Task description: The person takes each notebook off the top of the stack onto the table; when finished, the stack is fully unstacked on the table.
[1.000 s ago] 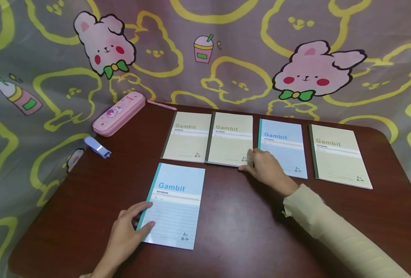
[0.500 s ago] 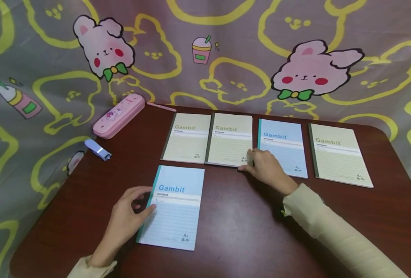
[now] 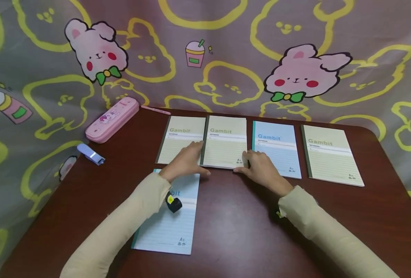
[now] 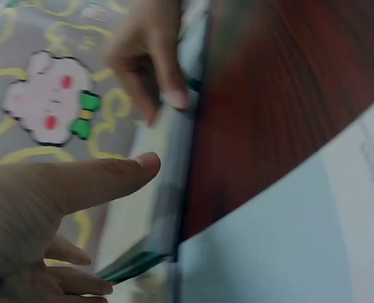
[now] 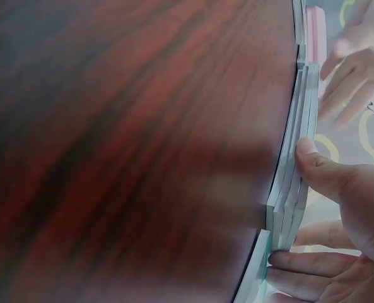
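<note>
Near the back of the table, a small stack of cream notebooks (image 3: 224, 123) lies with its edges stepped in the right wrist view (image 5: 294, 158). My right hand (image 3: 264, 170) holds its front right corner, thumb on the front edge and fingers along the right side. My left hand (image 3: 184, 164) reaches over to the stack's left side, thumb and fingers spread, overlapping another cream notebook (image 3: 188, 125) there. In the left wrist view its thumb (image 4: 111, 180) stands apart from the fingers. Under the left forearm lies a blue notebook (image 3: 167, 235), partly hidden.
To the right are a blue notebook (image 3: 275, 129) and a further cream notebook (image 3: 330, 160). A pink pencil case (image 3: 113, 119), a pink pen (image 3: 155, 110) and a lavender stapler (image 3: 90, 153) sit at the left. A patterned curtain (image 3: 233, 46) hangs behind the dark table (image 3: 240, 227).
My left hand has left the front blue notebook's left edge and moved up and right to the cream notebooks. The right hand stays at the stack's corner; the view has shifted slightly.
</note>
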{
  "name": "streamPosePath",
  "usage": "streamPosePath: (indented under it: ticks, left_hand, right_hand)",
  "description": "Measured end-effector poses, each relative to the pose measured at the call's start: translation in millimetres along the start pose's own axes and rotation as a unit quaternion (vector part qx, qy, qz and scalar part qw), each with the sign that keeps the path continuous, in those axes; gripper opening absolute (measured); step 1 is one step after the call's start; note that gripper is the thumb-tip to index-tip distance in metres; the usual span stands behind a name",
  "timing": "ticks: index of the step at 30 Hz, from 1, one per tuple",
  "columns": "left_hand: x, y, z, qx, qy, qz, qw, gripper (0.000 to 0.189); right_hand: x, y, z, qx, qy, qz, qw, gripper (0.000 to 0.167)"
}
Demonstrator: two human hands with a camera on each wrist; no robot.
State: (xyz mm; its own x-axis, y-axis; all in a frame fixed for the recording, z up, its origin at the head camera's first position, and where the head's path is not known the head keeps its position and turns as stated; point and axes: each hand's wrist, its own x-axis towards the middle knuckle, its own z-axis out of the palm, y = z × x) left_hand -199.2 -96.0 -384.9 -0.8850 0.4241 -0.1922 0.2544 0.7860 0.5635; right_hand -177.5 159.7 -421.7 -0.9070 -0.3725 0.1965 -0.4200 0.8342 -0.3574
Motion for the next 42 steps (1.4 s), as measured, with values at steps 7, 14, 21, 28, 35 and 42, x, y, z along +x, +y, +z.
streamPosePath:
  ticks: [7, 14, 21, 28, 35, 42]
  left_hand:
    - [25.1, -5.1, 21.3, 0.015, 0.032, -0.011, 0.9993, 0.113]
    - [30.0, -8.2, 28.1, 0.013, 0.064, -0.005, 0.9978, 0.11]
    - [30.3, -11.1, 27.1, 0.018, 0.071, 0.0, 0.9973, 0.11]
    - [28.9, -7.6, 26.2, 0.001, 0.054, -0.008, 0.9985, 0.109]
    - [28.5, -9.0, 25.9, 0.0, 0.051, -0.008, 0.9987, 0.104]
    - [28.6, -12.2, 24.6, 0.006, 0.053, 0.017, 0.9985, 0.097]
  right_hand:
    - [2.0, -3, 1, 0.008, -0.009, 0.005, 0.9999, 0.041]
    - [6.7, 2, -8, 0.017, -0.038, 0.02, 0.9989, 0.042]
    - [31.1, 3, -14, 0.038, -0.031, 0.089, 0.9948, 0.039]
    - [41.0, 5, -9, 0.088, -0.031, 0.187, 0.978, 0.05]
    - [47.6, 15, -19, 0.106, -0.046, 0.21, 0.9709, 0.052]
    - [48.4, 30, -26, 0.403, -0.068, 0.262, 0.8743, 0.038]
